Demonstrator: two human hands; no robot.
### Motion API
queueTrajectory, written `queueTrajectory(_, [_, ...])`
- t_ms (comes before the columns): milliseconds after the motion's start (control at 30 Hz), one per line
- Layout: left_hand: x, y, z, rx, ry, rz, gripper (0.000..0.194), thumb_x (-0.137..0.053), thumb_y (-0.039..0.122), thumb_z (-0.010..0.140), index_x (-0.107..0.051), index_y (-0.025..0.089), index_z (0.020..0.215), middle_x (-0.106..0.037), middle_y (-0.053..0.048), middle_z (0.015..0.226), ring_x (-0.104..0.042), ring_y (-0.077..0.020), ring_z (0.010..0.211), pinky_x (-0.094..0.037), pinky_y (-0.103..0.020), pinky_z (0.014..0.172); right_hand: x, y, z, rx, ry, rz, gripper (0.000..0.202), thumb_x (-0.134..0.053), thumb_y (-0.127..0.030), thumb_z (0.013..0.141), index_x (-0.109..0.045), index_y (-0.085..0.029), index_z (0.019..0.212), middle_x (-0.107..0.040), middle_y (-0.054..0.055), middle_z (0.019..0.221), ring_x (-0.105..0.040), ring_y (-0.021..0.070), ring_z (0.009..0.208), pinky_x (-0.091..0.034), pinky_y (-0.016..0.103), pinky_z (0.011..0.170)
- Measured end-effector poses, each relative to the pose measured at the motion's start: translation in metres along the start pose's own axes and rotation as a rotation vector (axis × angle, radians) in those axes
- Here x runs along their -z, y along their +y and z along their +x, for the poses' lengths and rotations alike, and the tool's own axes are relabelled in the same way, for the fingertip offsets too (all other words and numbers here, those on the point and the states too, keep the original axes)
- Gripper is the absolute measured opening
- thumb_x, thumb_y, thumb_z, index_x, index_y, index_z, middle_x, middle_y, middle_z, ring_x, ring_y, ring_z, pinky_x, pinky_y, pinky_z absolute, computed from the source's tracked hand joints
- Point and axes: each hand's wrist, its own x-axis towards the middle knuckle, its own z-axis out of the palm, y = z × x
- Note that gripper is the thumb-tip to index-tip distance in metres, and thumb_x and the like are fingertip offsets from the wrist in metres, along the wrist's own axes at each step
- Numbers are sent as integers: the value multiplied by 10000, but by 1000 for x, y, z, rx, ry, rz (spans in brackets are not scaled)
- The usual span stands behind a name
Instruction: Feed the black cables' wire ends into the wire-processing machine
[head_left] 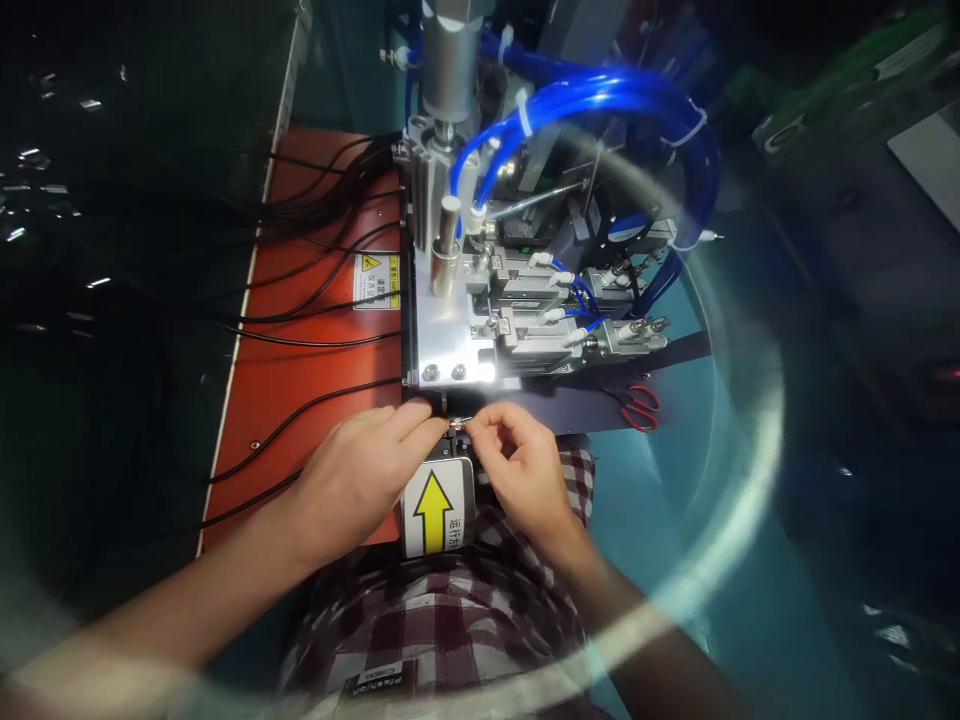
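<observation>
Both hands meet at the front of a metal machine (457, 340) with cylinders on it. My left hand (375, 460) comes in over an orange-red panel, its fingers bent and closed at a small shiny part (456, 424) that is too small to name. From the other side my right hand (521, 455) pinches at the same spot with thumb and forefinger. What lies between the fingertips is mostly hidden. Just below them a white label with a yellow arrow (433, 510) sits on the machine's front end.
Black cables (322, 340) cross the orange-red panel (300, 400) at left. Thick blue air hoses (600, 90) arch above the machine. Red-handled scissors (640, 408) lie to the right on a dark surface. A warning sticker (376, 281) is on the panel.
</observation>
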Motion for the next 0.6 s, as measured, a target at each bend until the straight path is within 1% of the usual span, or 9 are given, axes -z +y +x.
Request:
queueTrajectory(67, [0,0,0,-3,2,-1,209,-466,99,875,-626,129,1006,-645,-78,874,-619,-238,718,-503,-346,590,0,6,3,-165,-86,248,172,-577,-314,830,-559,-173,735,-496,-17,630,-425,123,527,-338,239,483])
queueTrajectory(100, [0,0,0,-3,1,-3,211,-462,97,876,-626,128,1006,-646,-79,875,-620,-237,717,-505,-345,593,-1,9,4,-219,-118,346,193,-583,-337,823,-553,-171,729,-481,-27,612,-411,115,502,-326,232,461])
queueTrajectory(167, [0,0,-1,-5,-2,-5,219,-456,90,877,-624,129,1012,-647,-79,875,-620,-233,712,-506,-342,594,-2,13,6,-254,-135,446,232,-577,-371,826,-548,-169,717,-462,-38,598,-408,105,483,-329,227,455])
queueTrajectory(267, [-1,-1,-1,-16,5,-7,229,-456,84,873,-616,125,1032,-648,-81,885,-621,-235,718,-508,-342,591,-6,13,7,-228,-102,449,255,-569,-385,835,-545,-169,703,-477,-35,599,-433,107,490,-347,230,465])
queueTrajectory(400, [-1,-1,-1,-27,30,-4,238,-441,99,885,-611,122,1050,-650,-87,888,-620,-235,712,-507,-343,585,-11,11,10,-209,-63,426,215,-597,-362,817,-545,-174,726,-493,-41,583,-434,108,476,-337,233,453])
queueTrajectory(500, [-2,-2,-1,-31,46,-3,239,-420,115,901,-621,120,1030,-651,-91,875,-618,-227,707,-504,-335,583,-12,10,10,-196,-65,436,207,-583,-355,830,-530,-179,734,-483,-51,567,-417,101,458,-332,233,453])
queueTrajectory(600, [-3,-4,-1,-40,62,-22,253,-399,125,912,-624,109,1028,-650,-102,888,-615,-225,725,-503,-330,589,-11,11,10,-197,-70,410,216,-584,-362,837,-528,-178,739,-497,-49,568,-435,102,468,-338,232,471])
